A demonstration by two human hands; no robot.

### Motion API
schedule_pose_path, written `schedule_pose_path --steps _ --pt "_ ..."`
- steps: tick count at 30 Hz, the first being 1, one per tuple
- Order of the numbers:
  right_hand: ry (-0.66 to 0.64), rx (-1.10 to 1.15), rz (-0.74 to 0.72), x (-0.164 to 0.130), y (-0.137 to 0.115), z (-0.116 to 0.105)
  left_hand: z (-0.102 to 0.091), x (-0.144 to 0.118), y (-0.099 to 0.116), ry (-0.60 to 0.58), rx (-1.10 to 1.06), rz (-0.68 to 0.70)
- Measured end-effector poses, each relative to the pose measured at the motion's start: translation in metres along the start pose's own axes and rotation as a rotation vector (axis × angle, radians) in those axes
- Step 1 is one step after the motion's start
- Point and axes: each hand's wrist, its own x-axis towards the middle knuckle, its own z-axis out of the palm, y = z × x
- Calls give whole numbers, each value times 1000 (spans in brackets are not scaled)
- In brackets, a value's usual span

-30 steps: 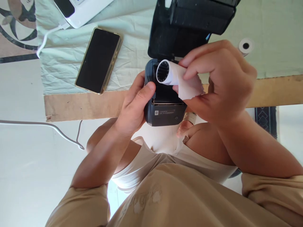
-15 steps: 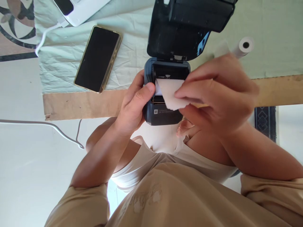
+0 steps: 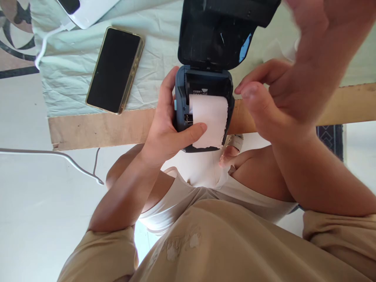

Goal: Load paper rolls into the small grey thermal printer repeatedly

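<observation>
A small dark blue-black label printer (image 3: 180, 105) sits in my left hand (image 3: 167, 133), whose fingers wrap its left side. Its black lid (image 3: 211, 43) stands swung open at the top. A white paper roll (image 3: 210, 113) lies in the printer's bay, with its ragged loose end hanging over the front edge. My left thumb presses on this paper. Just right of the printer is my right hand (image 3: 282, 98), its thumb and a finger stretched out and apart, with nothing seen between them. The upper part of that hand is smeared by motion.
A phone (image 3: 114, 70) lies face-up on the pale green cloth (image 3: 158, 35), left of the printer. A white device (image 3: 86, 11) with a white cable (image 3: 44, 45) is at the top left. The wooden table edge (image 3: 96, 129) runs below.
My right hand has let go of the paper end and moved up and right. The paper now drapes over the printer's front, and my left thumb has shifted onto it.
</observation>
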Motion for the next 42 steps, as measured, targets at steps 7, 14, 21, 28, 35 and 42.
schedule_pose_path --steps 7,14,21,28,35,42 --pt "8 -152 -422 1 8 3 -5 1 -11 25 25 19" --pt "-5 -42 -151 -6 16 2 5 -6 23 -16 -9 -75" --pt "-279 107 8 -3 30 6 9 -10 45 -3 32 -237" --pt "-306 76 22 -1 37 5 10 -7 46 2 58 -247" --pt "-263 14 -48 -2 48 7 12 -5 39 -11 4 -221" --pt "-258 17 -10 -3 43 9 4 0 23 -21 6 -188"
